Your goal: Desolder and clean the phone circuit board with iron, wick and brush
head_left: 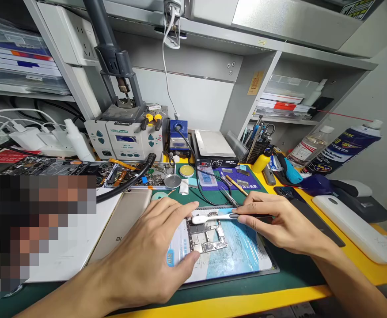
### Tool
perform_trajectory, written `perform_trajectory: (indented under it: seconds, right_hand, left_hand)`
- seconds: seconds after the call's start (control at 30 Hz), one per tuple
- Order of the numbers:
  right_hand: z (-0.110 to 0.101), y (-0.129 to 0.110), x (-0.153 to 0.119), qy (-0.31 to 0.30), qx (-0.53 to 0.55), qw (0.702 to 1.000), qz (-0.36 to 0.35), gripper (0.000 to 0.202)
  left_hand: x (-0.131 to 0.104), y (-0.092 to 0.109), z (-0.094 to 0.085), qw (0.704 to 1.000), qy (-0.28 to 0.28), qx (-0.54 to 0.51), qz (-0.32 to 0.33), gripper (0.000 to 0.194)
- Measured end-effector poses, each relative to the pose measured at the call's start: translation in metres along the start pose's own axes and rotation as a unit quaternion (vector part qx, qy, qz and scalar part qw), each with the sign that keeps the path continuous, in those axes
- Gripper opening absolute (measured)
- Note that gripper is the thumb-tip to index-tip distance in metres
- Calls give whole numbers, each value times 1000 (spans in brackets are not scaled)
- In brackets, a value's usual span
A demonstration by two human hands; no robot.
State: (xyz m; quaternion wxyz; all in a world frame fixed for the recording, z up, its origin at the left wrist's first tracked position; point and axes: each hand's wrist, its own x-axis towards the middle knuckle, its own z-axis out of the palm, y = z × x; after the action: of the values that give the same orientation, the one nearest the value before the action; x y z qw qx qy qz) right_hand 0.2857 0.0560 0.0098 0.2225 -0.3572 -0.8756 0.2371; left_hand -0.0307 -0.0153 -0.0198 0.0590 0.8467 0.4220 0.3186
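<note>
A phone circuit board (210, 247) lies on a blue and white printed mat (243, 251). My left hand (157, 251) is at its left side, thumb on the lower left corner and fingertips by the upper left edge, holding it down. In my right hand (269, 218) is a toothbrush (218, 217) with a white neck and dark handle, pinched between thumb and fingers. The white brush head rests over the board's upper left part, its bristles hidden beneath. Just beyond my right fingertips lie tweezers (229, 196).
A rework station (127, 139) stands at the back left, a black hose (130, 181) running from it. Behind the mat are a small hot plate (213, 143) and round tins (172, 180). A gold phone back (114, 225) lies left; a spray can (342, 148) stands right. Pixelation hides the far left.
</note>
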Motion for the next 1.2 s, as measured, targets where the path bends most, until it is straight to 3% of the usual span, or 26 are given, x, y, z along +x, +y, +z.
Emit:
perform_trajectory:
  seconds: [0.27,0.67,1.2]
  right_hand:
    - [8,-1,-1,37,6,997,-60,17]
    - [8,-13,-4,-23,-41,996,-82,26]
    - [11,-5,-2,42,-29,993,-104,20]
  left_hand:
    - [-1,-1,1,1000,-7,-4,-3,61]
    - [-1,0,2,999,-15,-22,-20,64]
    - [-1,-1,4,999,-10,-33,-13,63]
